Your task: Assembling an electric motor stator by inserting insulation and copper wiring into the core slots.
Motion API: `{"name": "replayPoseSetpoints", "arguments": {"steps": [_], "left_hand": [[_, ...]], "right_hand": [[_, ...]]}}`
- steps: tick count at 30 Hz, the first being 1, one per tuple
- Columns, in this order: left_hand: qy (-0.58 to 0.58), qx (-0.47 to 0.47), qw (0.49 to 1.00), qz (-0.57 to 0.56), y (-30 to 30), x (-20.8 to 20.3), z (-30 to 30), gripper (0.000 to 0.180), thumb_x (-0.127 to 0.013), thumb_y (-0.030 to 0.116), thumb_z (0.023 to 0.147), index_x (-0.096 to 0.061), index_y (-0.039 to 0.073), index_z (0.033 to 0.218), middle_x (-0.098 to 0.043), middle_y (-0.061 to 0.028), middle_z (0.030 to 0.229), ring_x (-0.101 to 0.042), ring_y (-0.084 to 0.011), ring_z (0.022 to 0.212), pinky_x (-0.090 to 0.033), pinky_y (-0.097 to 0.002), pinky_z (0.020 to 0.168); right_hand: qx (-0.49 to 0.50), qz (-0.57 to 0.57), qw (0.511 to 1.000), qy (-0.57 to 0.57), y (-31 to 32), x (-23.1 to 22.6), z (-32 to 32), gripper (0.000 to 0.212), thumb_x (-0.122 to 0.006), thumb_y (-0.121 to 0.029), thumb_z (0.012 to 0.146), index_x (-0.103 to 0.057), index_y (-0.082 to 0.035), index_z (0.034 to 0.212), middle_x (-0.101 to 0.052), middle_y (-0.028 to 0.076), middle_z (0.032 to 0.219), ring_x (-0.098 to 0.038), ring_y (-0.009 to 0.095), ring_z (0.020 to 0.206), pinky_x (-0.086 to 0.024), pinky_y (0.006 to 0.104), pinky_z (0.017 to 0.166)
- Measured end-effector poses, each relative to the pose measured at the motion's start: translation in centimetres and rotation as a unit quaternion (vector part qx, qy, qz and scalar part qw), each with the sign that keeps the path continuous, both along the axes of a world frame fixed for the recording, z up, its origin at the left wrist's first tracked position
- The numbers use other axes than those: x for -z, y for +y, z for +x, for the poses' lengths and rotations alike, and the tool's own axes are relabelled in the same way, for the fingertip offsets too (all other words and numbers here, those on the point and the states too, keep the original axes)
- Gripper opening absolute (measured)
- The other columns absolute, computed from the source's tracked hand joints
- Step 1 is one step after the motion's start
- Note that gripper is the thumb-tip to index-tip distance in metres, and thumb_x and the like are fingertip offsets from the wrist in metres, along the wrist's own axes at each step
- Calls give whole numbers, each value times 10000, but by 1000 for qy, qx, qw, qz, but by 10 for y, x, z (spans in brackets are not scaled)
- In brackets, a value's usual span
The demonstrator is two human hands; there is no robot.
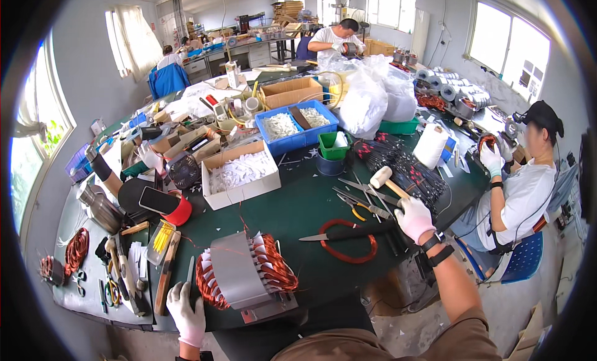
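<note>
A stator core (234,271) with copper wire coils (273,261) and white paper slot liners stands at the table's front edge. Left of it, my left hand (186,316), in a white glove, rests on the table with its fingers apart. A thin grey strip (190,271) reaches up from its fingertips; I cannot tell if they only touch it. Out to the right, my gloved right hand (415,219) is closed round the handle of a pale mallet (380,177). Below that hand lie a dark-handled knife (348,232) and a red-brown wire ring (339,249).
A white box of paper pieces (217,198), a blue bin (273,146), a phone (159,200) and yellow-handled pliers (356,210) lie beyond the stator. Wooden-handled tools (166,274) line the left. One person (522,193) sits at right, another (336,45) works across the table.
</note>
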State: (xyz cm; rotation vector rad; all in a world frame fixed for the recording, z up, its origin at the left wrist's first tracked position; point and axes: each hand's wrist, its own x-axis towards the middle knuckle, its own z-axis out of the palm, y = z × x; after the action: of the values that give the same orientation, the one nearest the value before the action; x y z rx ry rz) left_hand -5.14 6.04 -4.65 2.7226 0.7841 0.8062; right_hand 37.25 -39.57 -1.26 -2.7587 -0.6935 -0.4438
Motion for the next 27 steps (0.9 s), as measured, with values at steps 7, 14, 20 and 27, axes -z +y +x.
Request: {"name": "replayPoseSetpoints", "arguments": {"steps": [7,14,20,27], "left_hand": [[-116,94,947,-286,8,-50,28,499,-629,12,888,-565,-29,1381,-629,-146,1250,-615,-264,1167,-463,-367,1037],[-70,317,861,-392,24,-49,104,425,-796,135,912,-543,42,1241,-631,-68,1123,-617,-167,1038,-514,-324,953],[-78,392,800,-448,47,-4,116,385,-729,262,918,-589,24,1186,-643,-149,1025,-651,-258,988,-524,-377,924],[-104,423,805,-403,42,2,119,458,-654,264,887,-570,-8,1246,-622,-252,1069,-615,-431,1033,-500,-481,927]], "right_hand": [[38,-152,973,172,-4,-8,-22,342,-677,-248,847,-653,-19,1099,-731,234,1032,-711,419,1001,-571,509,875],[-3,-20,999,-27,-14,-9,-35,263,-692,-95,784,-620,-16,1024,-576,235,1074,-621,474,961,-521,550,832],[-54,-66,995,52,34,-75,-110,215,-764,-165,826,-614,-12,809,-618,177,738,-634,410,716,-505,430,666],[-250,-147,946,144,128,-83,-114,171,-742,-53,783,-714,-4,945,-709,179,816,-726,352,741,-547,384,659]]}}
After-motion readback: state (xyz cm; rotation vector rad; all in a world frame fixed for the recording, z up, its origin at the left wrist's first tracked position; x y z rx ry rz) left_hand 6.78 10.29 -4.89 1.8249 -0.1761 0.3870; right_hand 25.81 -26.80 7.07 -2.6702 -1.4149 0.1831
